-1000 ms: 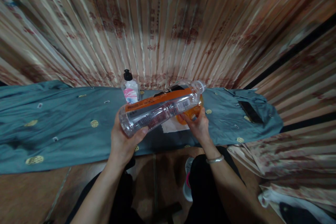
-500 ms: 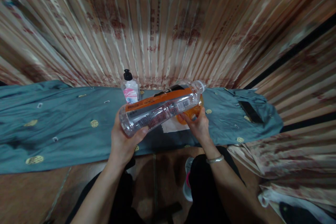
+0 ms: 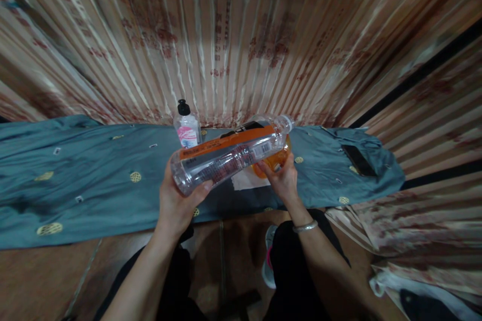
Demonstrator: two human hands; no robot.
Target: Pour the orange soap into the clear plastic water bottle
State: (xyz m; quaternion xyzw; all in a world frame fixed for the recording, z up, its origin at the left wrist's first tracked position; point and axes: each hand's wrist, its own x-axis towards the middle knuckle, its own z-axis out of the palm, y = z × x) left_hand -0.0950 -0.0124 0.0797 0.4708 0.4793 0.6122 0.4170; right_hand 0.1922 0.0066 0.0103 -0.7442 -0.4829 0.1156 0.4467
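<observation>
My left hand (image 3: 178, 200) is closed round the base of a large clear plastic bottle (image 3: 229, 155) with an orange and grey label. The bottle is tilted, its neck up to the right and its mouth above an orange, see-through container (image 3: 281, 157). My right hand (image 3: 282, 175) grips that container from the right, thumb on its near side. The clear bottle hides much of the container, so I cannot tell its full shape. Under them lies a white tissue (image 3: 248, 181). Just behind the bottle's base stands a pump-top bottle (image 3: 187, 130) with a black cap and a pink label.
A teal cloth (image 3: 94, 175) with yellow pineapple prints covers the long narrow surface. A dark phone (image 3: 358, 160) lies on its right end. Pleated curtains (image 3: 233, 50) hang right behind it and on the right. Below are my legs and a tiled floor (image 3: 41, 276).
My right hand has shifted very slightly to the left with the orange container. Otherwise the bottle and my left hand hold almost the same position.
</observation>
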